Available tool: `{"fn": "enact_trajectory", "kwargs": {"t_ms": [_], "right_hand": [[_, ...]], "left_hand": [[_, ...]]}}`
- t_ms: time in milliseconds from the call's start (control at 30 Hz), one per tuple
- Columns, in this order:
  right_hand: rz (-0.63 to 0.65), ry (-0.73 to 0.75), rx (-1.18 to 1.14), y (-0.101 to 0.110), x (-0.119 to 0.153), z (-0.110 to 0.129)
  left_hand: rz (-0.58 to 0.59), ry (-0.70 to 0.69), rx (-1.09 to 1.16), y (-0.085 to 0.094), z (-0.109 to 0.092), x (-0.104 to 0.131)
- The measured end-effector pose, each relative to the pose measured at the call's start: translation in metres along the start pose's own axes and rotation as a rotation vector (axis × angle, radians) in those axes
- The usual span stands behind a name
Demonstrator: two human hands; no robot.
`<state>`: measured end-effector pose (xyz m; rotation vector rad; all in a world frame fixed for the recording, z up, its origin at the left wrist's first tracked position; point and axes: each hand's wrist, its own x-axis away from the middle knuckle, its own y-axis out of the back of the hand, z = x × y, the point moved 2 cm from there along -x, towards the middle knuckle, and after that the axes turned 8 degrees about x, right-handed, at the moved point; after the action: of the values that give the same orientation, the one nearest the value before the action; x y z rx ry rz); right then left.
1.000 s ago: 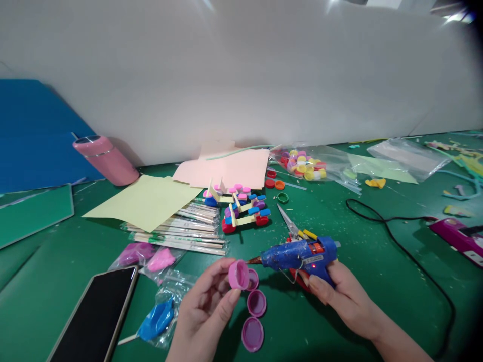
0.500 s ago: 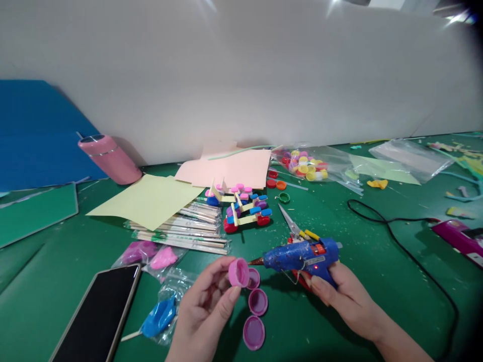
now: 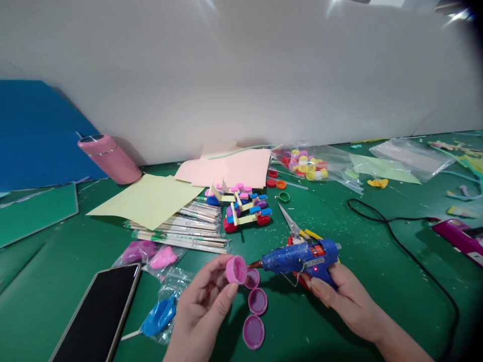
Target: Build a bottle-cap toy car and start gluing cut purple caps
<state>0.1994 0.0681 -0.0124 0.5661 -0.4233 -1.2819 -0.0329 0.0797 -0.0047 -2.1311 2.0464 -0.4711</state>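
Note:
Between the thumb and fingers of my left hand (image 3: 206, 306) is a pink bottle cap (image 3: 236, 270), its hollow side turned toward me and to the right. My right hand (image 3: 349, 296) grips a blue hot glue gun (image 3: 298, 259) whose small light glows red. The gun's nozzle points left and sits at the cap's right edge; whether it touches cannot be made out. Just below, several purple bottle caps (image 3: 257, 301) lie in a column on the green table, hollow side up. Scissors (image 3: 290, 221) lie behind the glue gun, their handles partly hidden by it.
Small stick-and-cap models (image 3: 247, 217) stand beyond my hands. Bundled wooden sticks (image 3: 184, 236), a yellow sheet (image 3: 147, 198) and a phone (image 3: 98, 311) lie to the left. Farther back are a pink bottle (image 3: 111, 158) and a bag of caps (image 3: 305, 163). A black cable (image 3: 400, 241) curves at right.
My left hand and the pink cap have shifted slightly left and up. The glue gun has moved a touch left with its nozzle still by the cap.

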Motion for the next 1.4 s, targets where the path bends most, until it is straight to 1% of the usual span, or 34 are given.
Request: {"fn": "enact_trajectory", "kwargs": {"t_ms": [133,367,500,633,767,1000,1233,1400], "right_hand": [[-0.015,0.012,0.006,0.0006,-0.0014,0.0017],[0.003,0.032,-0.014,0.0005,-0.0003,0.0032],[-0.007,0.039,-0.021,-0.0002,0.0009,0.0017],[0.026,0.035,-0.031,-0.0009,0.0012,0.0005],[0.000,0.049,-0.026,-0.0003,0.0015,-0.0013],[0.004,0.034,-0.012,-0.0018,0.0045,-0.0041],[0.002,0.065,0.009,-0.0021,0.0056,-0.0022],[-0.009,0.047,0.042,-0.0026,0.0055,-0.0019]], "left_hand": [[-0.002,0.002,0.008,-0.0002,-0.0003,-0.0002],[-0.026,-0.011,0.027,0.0009,-0.0001,-0.0004],[-0.012,-0.001,0.051,0.0017,0.0011,0.0001],[0.002,0.009,0.067,0.0026,0.0016,-0.0002],[-0.005,0.011,0.076,0.0029,0.0025,-0.0015],[-0.027,0.019,0.074,0.0032,0.0035,-0.0010],[-0.023,0.023,0.059,0.0040,0.0044,-0.0020],[-0.017,0.023,0.049,0.0035,0.0046,-0.0016]]}}
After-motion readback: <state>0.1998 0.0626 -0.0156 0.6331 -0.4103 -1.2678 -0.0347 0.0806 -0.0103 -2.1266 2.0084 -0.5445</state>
